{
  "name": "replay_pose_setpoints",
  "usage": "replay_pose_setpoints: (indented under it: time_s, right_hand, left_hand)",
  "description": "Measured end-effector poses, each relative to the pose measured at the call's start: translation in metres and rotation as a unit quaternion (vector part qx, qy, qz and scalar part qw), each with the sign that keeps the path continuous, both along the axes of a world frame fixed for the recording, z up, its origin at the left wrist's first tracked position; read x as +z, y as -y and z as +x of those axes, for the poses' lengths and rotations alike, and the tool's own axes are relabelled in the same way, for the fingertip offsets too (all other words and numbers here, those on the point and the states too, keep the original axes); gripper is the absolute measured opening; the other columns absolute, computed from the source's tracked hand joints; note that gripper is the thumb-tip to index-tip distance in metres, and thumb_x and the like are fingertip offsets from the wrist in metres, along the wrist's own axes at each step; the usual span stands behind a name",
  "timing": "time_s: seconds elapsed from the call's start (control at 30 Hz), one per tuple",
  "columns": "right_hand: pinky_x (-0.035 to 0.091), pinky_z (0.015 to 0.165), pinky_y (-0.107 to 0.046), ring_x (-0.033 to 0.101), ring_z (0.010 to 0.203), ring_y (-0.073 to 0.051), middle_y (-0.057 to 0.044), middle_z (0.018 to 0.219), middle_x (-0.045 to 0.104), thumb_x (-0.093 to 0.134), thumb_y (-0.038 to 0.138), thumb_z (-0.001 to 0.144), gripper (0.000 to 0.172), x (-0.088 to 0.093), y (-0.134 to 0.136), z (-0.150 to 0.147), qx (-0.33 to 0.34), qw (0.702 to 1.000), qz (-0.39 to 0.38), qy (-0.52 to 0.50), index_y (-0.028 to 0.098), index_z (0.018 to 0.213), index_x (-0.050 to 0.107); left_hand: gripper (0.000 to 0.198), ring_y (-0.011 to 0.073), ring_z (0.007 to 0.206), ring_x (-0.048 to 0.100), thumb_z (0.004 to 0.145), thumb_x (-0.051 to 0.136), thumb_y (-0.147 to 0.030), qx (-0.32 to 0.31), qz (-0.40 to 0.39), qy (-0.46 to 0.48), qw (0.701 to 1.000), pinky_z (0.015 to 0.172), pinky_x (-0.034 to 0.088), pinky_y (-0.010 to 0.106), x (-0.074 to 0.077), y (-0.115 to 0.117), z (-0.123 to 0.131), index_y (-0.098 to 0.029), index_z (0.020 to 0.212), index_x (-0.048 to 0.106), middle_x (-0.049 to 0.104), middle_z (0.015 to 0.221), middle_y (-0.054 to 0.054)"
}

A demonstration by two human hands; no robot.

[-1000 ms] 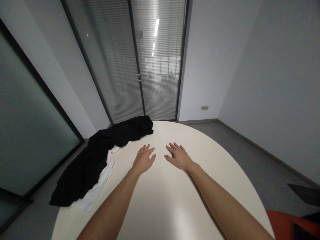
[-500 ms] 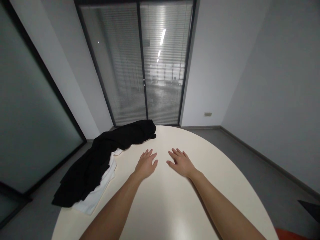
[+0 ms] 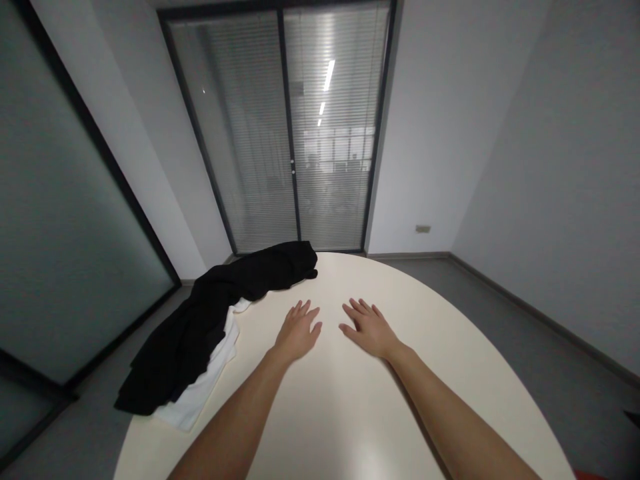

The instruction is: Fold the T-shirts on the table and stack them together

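Note:
My left hand lies palm down on the pale round table, fingers stretched and thumb apart, holding nothing. To its right, my right hand rests in much the same way, open, with a gap of bare tabletop between the two thumbs. Left of my left hand, a crumpled black cloth, perhaps a garment, runs along the table's left edge. White fabric sticks out from under it on the side facing me. My hands do not touch either cloth.
Beyond the table stands a dark-framed glass door with blinds. A frosted glass panel is at the left. Grey-white walls close off the right, one with a small socket plate low down. Grey floor surrounds the table.
The whole view has shifted slightly, so everything appears a little further right. My hands keep their pose on the table, and the cloths lie as before.

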State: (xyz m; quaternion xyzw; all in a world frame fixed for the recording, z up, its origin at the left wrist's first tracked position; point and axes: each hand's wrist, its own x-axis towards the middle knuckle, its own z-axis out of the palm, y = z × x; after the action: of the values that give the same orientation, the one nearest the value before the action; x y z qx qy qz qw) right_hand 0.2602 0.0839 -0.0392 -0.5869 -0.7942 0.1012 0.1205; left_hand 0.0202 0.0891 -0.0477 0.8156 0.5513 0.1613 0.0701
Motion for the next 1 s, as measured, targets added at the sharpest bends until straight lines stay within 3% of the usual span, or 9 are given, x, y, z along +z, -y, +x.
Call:
replay_pose_setpoints:
  time_s: [0.47, 0.77, 0.9, 1.0]
  right_hand:
    - [0.012, 0.122, -0.052, 0.017, 0.153, -0.033, -0.009, 0.165, 0.024, 0.038, 0.061, 0.097, 0.071, 0.006, 0.004, -0.004, -0.004, 1.000, -0.004, 0.022, 0.022, 0.156, 0.037]
    - [0.013, 0.122, -0.053, 0.019, 0.153, -0.033, -0.010, 0.164, 0.027, 0.041, 0.060, 0.096, 0.071, 0.003, 0.003, -0.004, -0.010, 1.000, -0.001, 0.014, 0.021, 0.155, 0.039]
    - [0.014, 0.122, -0.053, 0.019, 0.153, -0.033, -0.010, 0.165, 0.027, 0.041, 0.060, 0.096, 0.071, 0.002, 0.002, -0.004, -0.008, 1.000, -0.002, 0.011, 0.021, 0.155, 0.039]
    - [0.014, 0.122, -0.053, 0.019, 0.153, -0.033, -0.009, 0.165, 0.026, 0.040, 0.061, 0.096, 0.071, 0.002, 0.003, -0.003, -0.007, 1.000, -0.003, 0.011, 0.022, 0.155, 0.039]
  left_hand:
    - [0.051, 0.0306, 0.151, 0.028, 0.100, 0.041, -0.040, 0.003, 0.001, -0.016, 1.000, 0.122, 0.024, 0.049, 0.004, 0.003, 0.002, -0.019, 0.145, 0.052, 0.038, 0.160, 0.012]
    - [0.050, 0.0294, 0.149, 0.033, 0.099, 0.044, -0.039, 0.009, 0.018, -0.002, 1.000, 0.122, 0.025, 0.047, -0.001, 0.001, 0.003, -0.019, 0.144, 0.054, 0.042, 0.158, 0.011]
    - [0.049, 0.0300, 0.147, 0.035, 0.097, 0.047, -0.034, 0.081, 0.064, 0.033, 0.994, 0.122, 0.025, 0.048, 0.002, -0.004, -0.001, -0.017, 0.142, 0.055, 0.044, 0.156, 0.013]
    - [0.052, 0.0359, 0.151, 0.024, 0.093, 0.052, -0.032, 0.191, 0.122, 0.045, 0.973, 0.122, 0.023, 0.052, 0.007, -0.008, -0.012, -0.017, 0.143, 0.055, 0.029, 0.163, 0.016]
